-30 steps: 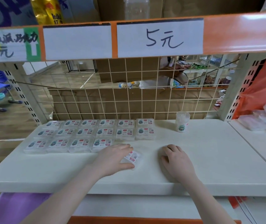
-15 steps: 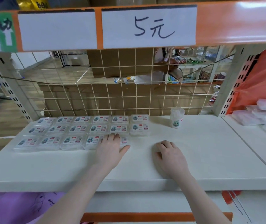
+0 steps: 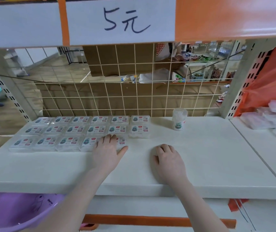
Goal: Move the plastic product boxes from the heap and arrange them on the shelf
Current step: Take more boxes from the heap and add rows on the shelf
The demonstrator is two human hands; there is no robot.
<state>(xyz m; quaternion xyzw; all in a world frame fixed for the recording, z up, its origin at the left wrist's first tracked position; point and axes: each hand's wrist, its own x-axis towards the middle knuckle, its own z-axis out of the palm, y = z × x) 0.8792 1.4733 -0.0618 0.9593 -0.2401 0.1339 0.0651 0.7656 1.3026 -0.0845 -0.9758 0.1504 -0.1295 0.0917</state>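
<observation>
Head view, item by item. Shelf (image 3: pixel 201 161): white board. Plastic product boxes (image 3: pixel 77 129): clear, flat, labelled, laid in three rows on the shelf's left half. Your left hand (image 3: pixel 108 149): flat, fingers straight, pressing the fifth box (image 3: pixel 121 141) of the front row, just beside its neighbour. Your right hand (image 3: pixel 169 160): resting on bare shelf, fingers curled under, holding nothing. Round tub (image 3: pixel 179 118): upright at the back, right of the rows. Heap (image 3: pixel 271 118) of clear boxes: on the adjoining board, far right.
</observation>
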